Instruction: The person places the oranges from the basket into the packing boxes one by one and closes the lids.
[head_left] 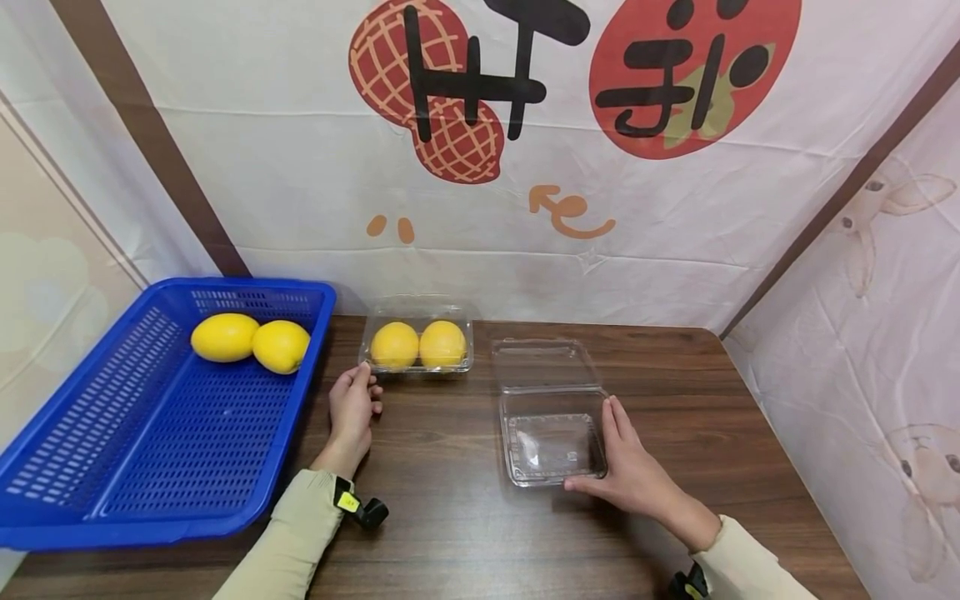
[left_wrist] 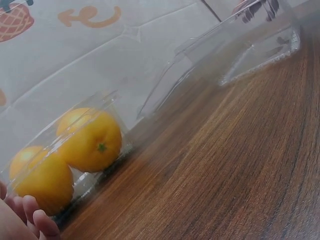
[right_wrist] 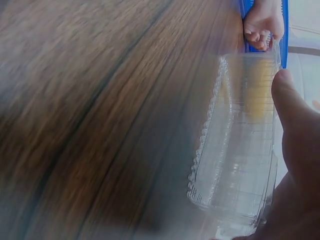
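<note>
Fruit container (head_left: 417,371), clear plastic: at the far edge of the table (head_left: 450,517), before the printed cloth (head_left: 645,275), holding two yellow fruits (head_left: 442,343) side by side. Left hand (head_left: 351,408) at its near left corner, fingers loosely curled, a tip at the wall, perhaps to set or steady it; whether it pinches, I cannot tell. Open container (head_left: 551,446), clear plastic: nearer the person, between the hands, lid (head_left: 543,365) folded back away from them, which leaves the mouth exposed. Right hand (head_left: 633,467) at its near right corner, thumb spread from fingers across two sides, likely to stop so light a piece sliding. Basket (head_left: 202,442), blue: left of the left hand, two lemons (head_left: 225,337) together towards its far end.
</note>
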